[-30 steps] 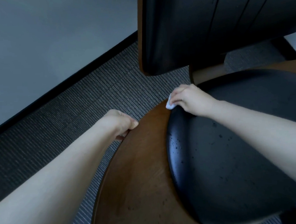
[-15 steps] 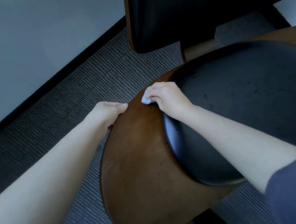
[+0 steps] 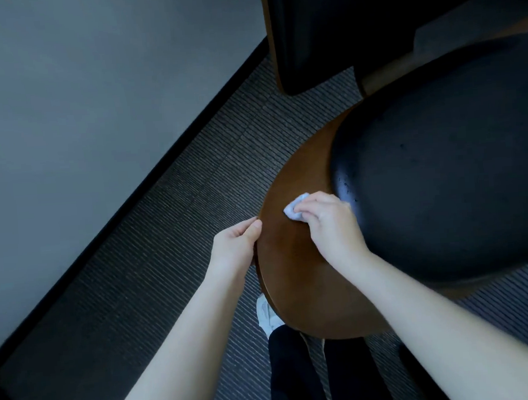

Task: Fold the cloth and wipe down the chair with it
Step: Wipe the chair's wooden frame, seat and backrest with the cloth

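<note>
The chair has a brown wooden seat rim (image 3: 296, 272), a black round cushion (image 3: 441, 168) and a dark backrest (image 3: 322, 30) at the top. My right hand (image 3: 330, 223) presses a small folded white cloth (image 3: 294, 209) onto the wooden rim, just left of the cushion. Most of the cloth is hidden under my fingers. My left hand (image 3: 236, 244) grips the left edge of the wooden seat, thumb on top, fingers under the edge.
Grey ribbed carpet (image 3: 166, 253) covers the floor. A pale wall with a black baseboard (image 3: 149, 183) runs diagonally on the left. My dark trouser legs and a white shoe (image 3: 266, 313) show below the seat's front edge.
My right hand has slid the cloth along the wooden rim toward the front of the seat, nearer my left hand. My left hand keeps its hold on the seat edge. The view has shifted.
</note>
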